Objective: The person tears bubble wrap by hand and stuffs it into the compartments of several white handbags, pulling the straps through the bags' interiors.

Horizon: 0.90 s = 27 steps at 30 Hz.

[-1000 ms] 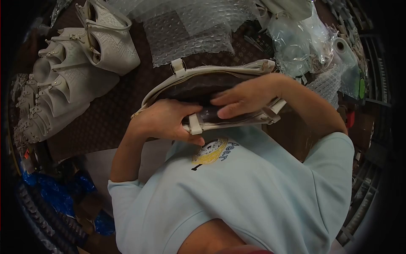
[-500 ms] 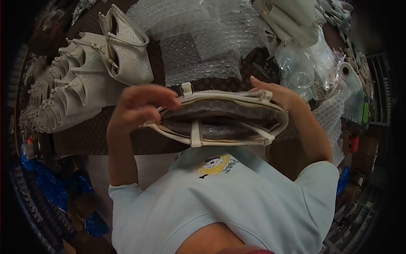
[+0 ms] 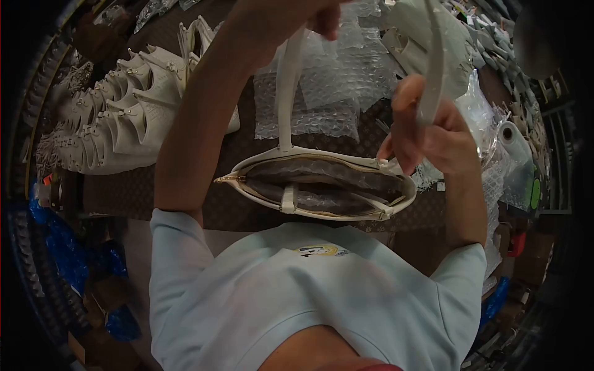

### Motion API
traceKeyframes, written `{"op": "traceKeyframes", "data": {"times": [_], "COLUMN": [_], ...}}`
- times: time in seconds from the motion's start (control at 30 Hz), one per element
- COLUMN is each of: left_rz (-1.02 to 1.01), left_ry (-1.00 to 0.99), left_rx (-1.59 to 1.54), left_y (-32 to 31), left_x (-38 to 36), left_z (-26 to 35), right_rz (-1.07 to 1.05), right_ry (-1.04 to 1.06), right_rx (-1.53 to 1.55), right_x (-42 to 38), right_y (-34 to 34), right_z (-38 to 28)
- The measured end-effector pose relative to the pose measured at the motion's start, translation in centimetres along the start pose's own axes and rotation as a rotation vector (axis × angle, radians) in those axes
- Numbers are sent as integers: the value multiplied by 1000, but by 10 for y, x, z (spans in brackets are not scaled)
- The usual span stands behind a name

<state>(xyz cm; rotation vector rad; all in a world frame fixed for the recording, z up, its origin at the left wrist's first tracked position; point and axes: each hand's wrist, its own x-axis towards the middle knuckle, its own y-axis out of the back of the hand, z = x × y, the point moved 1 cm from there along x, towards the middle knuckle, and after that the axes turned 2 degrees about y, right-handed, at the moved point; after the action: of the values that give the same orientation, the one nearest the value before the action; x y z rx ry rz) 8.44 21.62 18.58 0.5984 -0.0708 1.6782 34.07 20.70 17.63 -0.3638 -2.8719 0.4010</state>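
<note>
A cream handbag (image 3: pixel 247 199) lies with its zipped top open and bubble wrap visible inside. Its far handle (image 3: pixel 288 93) is pulled upward and leaves the top of the view. My left hand (image 3: pixel 315 18) is raised at the top edge, partly cut off, its curled fingers closed on this handle. At the bag's right side, my right hand (image 3: pixel 433 133) grips the handle's other end with bent fingers. The near handle (image 3: pixel 289 199) hangs down over the bag's opening.
A row of cream bags (image 3: pixel 133 111) stands at the left. Sheets of bubble wrap (image 3: pixel 334 93) lie on the brown patterned table (image 3: pixel 117 195). Further right are more pale bags (image 3: pixel 433 43), clear plastic and a plastic roll (image 3: pixel 510 139). Blue plastic (image 3: pixel 65 250) is low at the left.
My left hand has risen from the bag's left end to the top edge. My right hand has come round onto the handle. The far handle is now lifted.
</note>
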Motion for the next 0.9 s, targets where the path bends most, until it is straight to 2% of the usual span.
{"op": "traceKeyframes", "data": {"times": [0.1, 0.17, 0.23, 0.3, 0.37, 0.43, 0.47, 0.5, 0.57, 0.63, 0.67, 0.7, 0.77, 0.8, 0.83, 0.87, 0.9], "left_rz": [54, 56, -10, -61, -34, 74, 88, 20, -239, -506, -687, -683, -807, -786, -791, -886, -975], "left_ry": [-11, -54, -84, -106, -95, -9, 99, 220, 427, 262, 313, 316, 392, 359, 359, 326, 289], "left_rx": [5, 34, 103, 202, 343, 569, 701, 799, 919, 627, 358, 357, 289, 362, 354, 349, 347], "left_y": [15, 13, -2, -16, -10, 12, 19, 19, 1, -18, -21, -22, -28, -34, -40, -45, -48], "left_x": [4, 2, -6, -17, -38, -74, -100, -124, -157, -182, -176, -171, -168, -170, -170, -169, -168], "left_z": [8, 15, 19, 20, 9, -8, -14, -10, 4, -31, -38, -44, -55, -57, -60, -64, -68], "right_rz": [-73, 54, 234, 345, 389, 269, 160, 96, -16, -119, -204, -209, -122, -120, -181, -241, -246], "right_ry": [-74, 60, 308, 516, 622, 695, 734, 729, 635, 332, 101, 102, 3, -5, -141, -274, -280], "right_rx": [41, -1, -156, -432, -872, -1397, -1586, -1695, -1828, -1891, -1876, -1875, -1803, -1802, -1735, -1662, -1662], "right_x": [0, 0, 2, 7, 10, 10, 9, 11, 18, 20, 20, 18, 14, 18, 23, 26, 30], "right_y": [7, 14, 23, 16, -14, -51, -67, -75, -86, -68, -54, -40, -18, -16, -16, -18, -20], "right_z": [18, 2, -36, -75, -81, -59, -42, -26, 22, 65, 83, 104, 134, 131, 126, 122, 119]}}
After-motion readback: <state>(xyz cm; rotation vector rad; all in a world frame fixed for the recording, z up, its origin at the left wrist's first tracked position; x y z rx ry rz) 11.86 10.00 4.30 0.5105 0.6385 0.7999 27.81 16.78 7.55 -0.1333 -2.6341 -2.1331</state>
